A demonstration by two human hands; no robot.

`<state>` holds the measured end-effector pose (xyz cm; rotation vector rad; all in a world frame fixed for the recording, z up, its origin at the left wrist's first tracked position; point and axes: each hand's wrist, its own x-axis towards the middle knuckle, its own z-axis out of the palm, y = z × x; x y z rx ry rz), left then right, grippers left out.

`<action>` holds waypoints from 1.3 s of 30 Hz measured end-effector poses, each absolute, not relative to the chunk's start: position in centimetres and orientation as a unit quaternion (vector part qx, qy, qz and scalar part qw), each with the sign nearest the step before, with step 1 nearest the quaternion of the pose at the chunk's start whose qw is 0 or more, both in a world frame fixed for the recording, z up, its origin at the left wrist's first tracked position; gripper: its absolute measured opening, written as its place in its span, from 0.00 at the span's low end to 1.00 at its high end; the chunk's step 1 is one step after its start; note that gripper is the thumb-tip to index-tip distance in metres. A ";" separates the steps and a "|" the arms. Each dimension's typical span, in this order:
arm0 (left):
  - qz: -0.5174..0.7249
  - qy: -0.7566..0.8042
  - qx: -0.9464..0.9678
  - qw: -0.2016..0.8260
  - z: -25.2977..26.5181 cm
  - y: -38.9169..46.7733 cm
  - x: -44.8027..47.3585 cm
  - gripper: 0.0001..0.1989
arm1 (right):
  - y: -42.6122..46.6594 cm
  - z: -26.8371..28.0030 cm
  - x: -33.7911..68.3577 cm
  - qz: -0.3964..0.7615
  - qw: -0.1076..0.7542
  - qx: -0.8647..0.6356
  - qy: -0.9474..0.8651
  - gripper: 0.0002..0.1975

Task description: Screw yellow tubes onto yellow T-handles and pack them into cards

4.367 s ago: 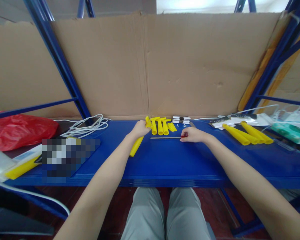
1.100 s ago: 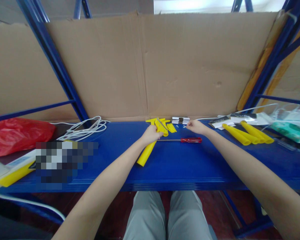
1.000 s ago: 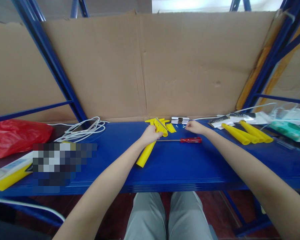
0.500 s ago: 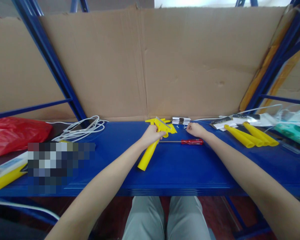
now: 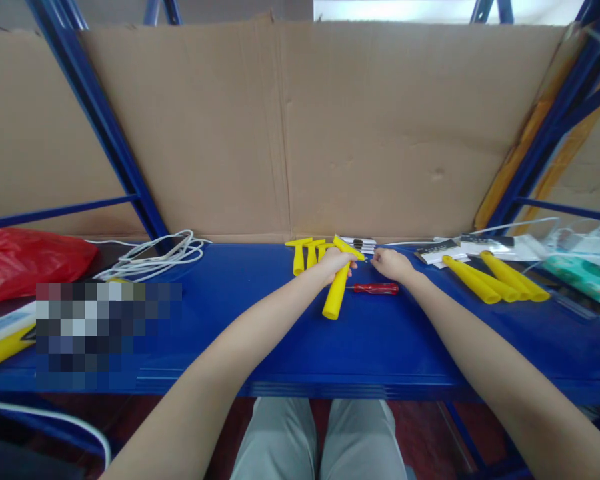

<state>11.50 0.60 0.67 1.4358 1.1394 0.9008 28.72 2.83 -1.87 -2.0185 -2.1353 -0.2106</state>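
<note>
My left hand (image 5: 334, 261) is closed around a yellow T-shaped scraper (image 5: 336, 297), its hollow handle end pointing toward me and its head up and away. My right hand (image 5: 393, 264) rests low over the table just right of the scraper's head, with fingers pinched together. Whatever those fingers hold, if anything, is too small to make out. Tiny metal pieces (image 5: 366, 261) show beside the fingertips. A red-handled screwdriver (image 5: 376, 289) lies in front of my right hand, its shaft running behind the scraper. Several more yellow T-shaped scrapers (image 5: 299, 257) lie behind my left hand.
Small white-and-black packs (image 5: 359, 245) lie by the cardboard wall (image 5: 380, 133). Several yellow tubes (image 5: 473, 280) and packaged parts (image 5: 437, 251) are to the right. On the left are a coiled white cable (image 5: 167, 257), a red plastic bag (image 5: 35, 263) and a blurred-out patch.
My left hand has moved right with the scraper, turning its head and bringing it close to my right hand. The scrapers behind now show more. My right hand stays low with fingers together.
</note>
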 end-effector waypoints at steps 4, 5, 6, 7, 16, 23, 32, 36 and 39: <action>0.376 0.501 0.549 0.554 -0.1 1.9 13.0 0.03 | 2.3 -1.6 29.5 -0.062 0.118 -0.693 -0.708 0.10; 0.378 0.504 0.537 0.561 -0.2 2.1 13.2 0.03 | 2.2 -1.5 29.6 -0.060 0.122 -0.695 -0.706 0.10; 0.382 0.505 0.526 0.567 -0.3 2.3 13.4 0.02 | 2.1 -1.5 29.6 -0.058 0.126 -0.696 -0.705 0.10; 0.387 0.506 0.517 0.571 -0.3 2.4 13.5 0.02 | 2.1 -1.5 29.6 -0.057 0.129 -0.696 -0.704 0.10; 0.395 0.505 0.502 0.579 0.2 2.9 13.1 0.04 | 2.0 -1.5 28.9 -0.025 0.158 -0.646 -0.746 0.09; 0.430 0.471 0.555 0.534 3.3 2.0 10.2 0.04 | 2.0 -1.1 27.9 0.021 0.150 -0.531 -0.834 0.18; 0.419 0.520 0.677 0.310 5.4 0.6 1.4 0.04 | 2.6 -1.5 26.0 0.030 0.127 -0.447 -0.885 0.28; 0.349 0.575 0.701 0.237 4.4 0.3 -1.0 0.04 | 3.6 -2.0 26.0 0.011 0.099 -0.457 -0.884 0.28; 0.295 0.606 0.727 0.129 3.7 -0.2 -2.0 0.09 | 4.2 -2.1 26.2 -0.004 0.088 -0.467 -0.880 0.29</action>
